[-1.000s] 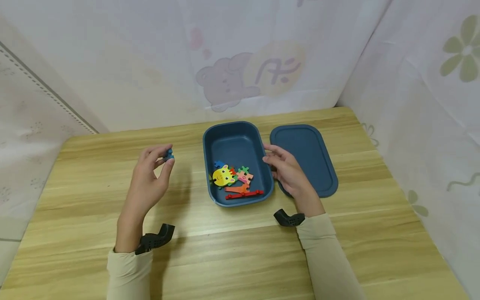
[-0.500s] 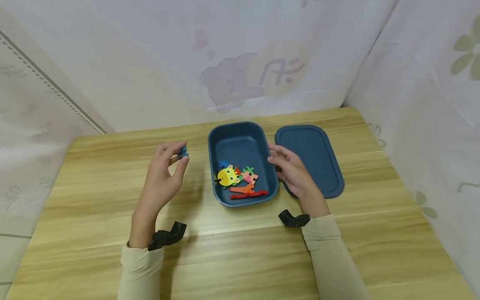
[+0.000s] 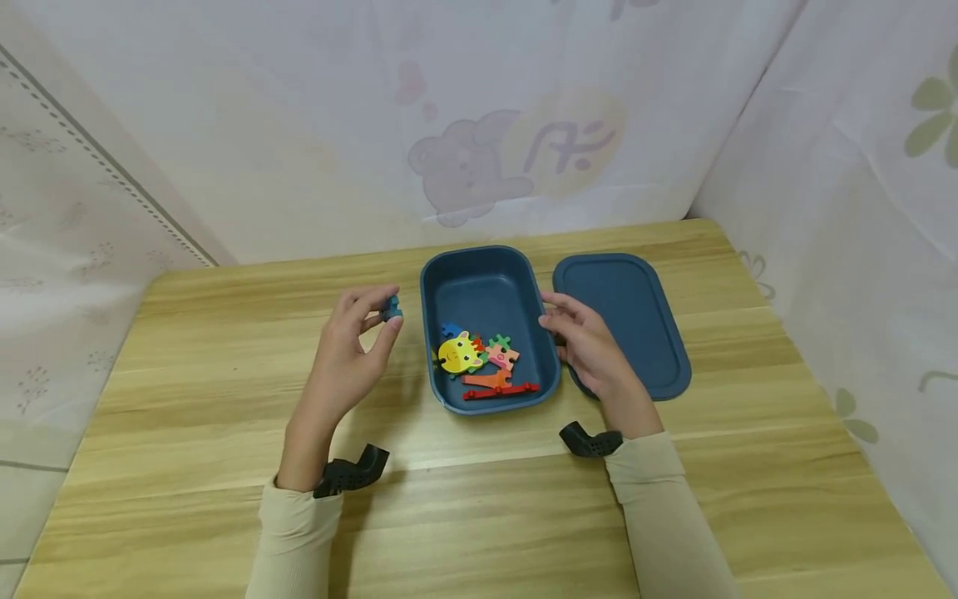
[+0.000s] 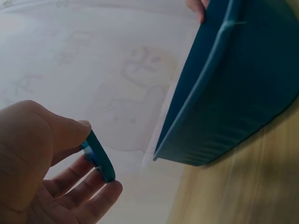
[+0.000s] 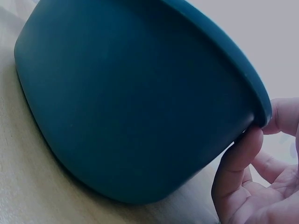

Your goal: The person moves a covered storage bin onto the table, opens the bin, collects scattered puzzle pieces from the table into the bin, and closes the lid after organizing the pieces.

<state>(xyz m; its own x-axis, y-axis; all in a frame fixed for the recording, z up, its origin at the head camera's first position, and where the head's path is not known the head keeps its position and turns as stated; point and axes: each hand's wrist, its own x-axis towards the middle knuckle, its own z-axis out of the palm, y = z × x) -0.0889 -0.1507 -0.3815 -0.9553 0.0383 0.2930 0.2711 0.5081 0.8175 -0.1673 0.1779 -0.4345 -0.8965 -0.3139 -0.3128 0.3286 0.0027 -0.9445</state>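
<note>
Pinching a small blue puzzle piece (image 3: 391,308) between thumb and fingertips, the left hand (image 3: 346,359) is raised above the wooden table (image 3: 187,399), just left of the blue box (image 3: 488,283). The right hand (image 3: 591,349) rests against the box's right wall, thumb and fingers curled round the rim (seen close in the right wrist view). Inside the box, at its near end, lie coloured puzzle pieces (image 3: 482,366), among them a yellow animal face (image 3: 458,353). The blue lid (image 3: 629,320) lies flat, just right of the box.
</note>
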